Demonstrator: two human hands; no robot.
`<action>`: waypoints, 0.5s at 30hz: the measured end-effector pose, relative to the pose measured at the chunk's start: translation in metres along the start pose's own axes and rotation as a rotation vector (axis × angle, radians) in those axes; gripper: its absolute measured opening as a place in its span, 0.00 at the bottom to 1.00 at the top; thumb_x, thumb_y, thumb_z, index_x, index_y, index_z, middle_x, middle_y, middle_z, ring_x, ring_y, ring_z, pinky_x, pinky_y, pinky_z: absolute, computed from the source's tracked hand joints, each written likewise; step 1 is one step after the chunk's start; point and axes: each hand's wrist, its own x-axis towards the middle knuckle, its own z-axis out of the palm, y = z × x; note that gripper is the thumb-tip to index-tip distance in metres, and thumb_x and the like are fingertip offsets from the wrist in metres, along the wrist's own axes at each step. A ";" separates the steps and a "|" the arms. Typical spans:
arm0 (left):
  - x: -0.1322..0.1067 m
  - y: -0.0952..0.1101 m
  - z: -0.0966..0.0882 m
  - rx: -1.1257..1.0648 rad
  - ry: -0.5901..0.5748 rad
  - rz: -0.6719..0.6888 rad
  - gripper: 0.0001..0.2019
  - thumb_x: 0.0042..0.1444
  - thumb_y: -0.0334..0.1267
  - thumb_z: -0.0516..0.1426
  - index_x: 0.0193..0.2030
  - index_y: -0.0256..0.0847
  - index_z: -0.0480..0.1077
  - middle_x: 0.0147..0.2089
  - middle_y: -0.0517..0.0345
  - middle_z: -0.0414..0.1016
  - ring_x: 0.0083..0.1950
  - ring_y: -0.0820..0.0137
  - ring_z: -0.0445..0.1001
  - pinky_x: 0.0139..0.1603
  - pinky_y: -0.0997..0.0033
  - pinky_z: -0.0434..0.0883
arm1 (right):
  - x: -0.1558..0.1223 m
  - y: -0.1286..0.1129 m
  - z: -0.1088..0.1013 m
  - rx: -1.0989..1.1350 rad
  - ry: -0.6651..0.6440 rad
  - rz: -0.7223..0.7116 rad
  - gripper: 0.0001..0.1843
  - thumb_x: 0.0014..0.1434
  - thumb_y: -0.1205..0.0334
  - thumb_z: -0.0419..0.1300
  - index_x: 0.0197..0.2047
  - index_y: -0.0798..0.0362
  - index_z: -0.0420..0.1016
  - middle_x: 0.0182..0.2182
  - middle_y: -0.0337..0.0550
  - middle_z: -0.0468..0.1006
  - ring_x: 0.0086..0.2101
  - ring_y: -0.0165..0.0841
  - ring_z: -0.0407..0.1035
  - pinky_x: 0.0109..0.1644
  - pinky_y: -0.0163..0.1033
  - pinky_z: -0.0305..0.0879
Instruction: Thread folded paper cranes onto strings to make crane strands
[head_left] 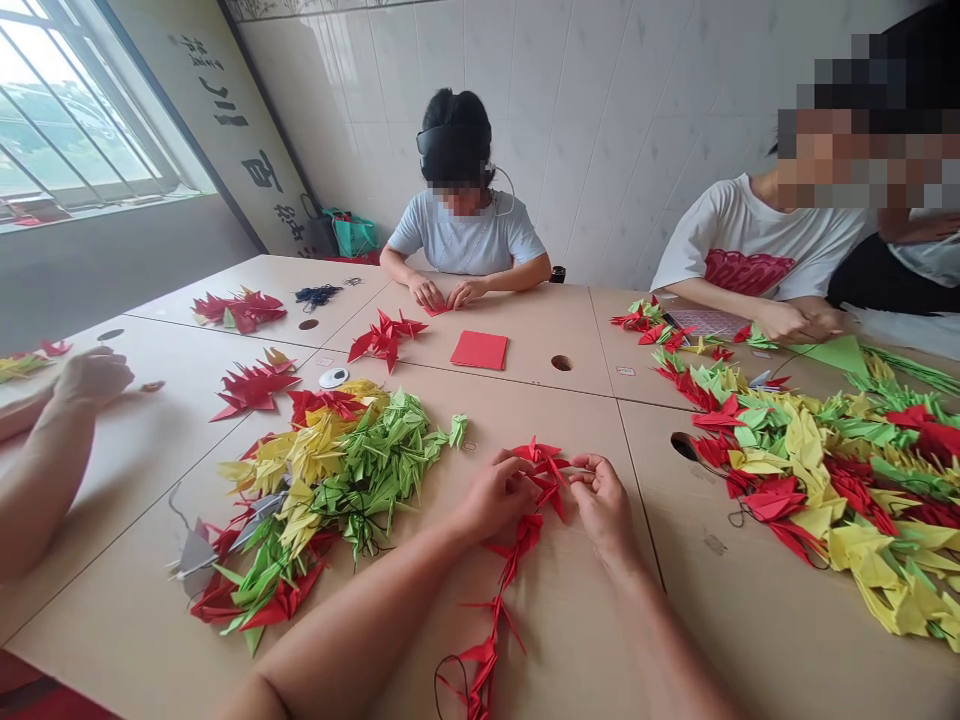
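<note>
My left hand (495, 495) is closed on a folded red paper crane (546, 462) at the middle of the table, its fingers curled at the crane's left side. On the other side, my right hand (604, 505) has thumb and fingertips pinched together beside the crane's right tip. What they pinch is too small to make out. From under the crane, a string of red paper cranes (495, 610) runs down toward me between my forearms. A dark thread loop (450, 685) shows at its near end.
Left of my hands lies a heap of green, yellow and red cranes (375, 460). A larger pile (832, 480) covers the right side. Across the table, a person folds paper near a stack of red squares (480, 350). Other people's arms are at left and right. Round holes (561, 363) pierce the tabletop.
</note>
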 end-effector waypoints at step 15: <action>0.004 -0.005 0.000 0.026 0.135 -0.033 0.06 0.51 0.38 0.55 0.27 0.39 0.67 0.29 0.60 0.68 0.30 0.72 0.63 0.32 0.73 0.61 | -0.005 -0.008 0.003 -0.016 -0.148 -0.072 0.08 0.44 0.60 0.59 0.32 0.50 0.70 0.32 0.42 0.75 0.35 0.37 0.68 0.40 0.41 0.65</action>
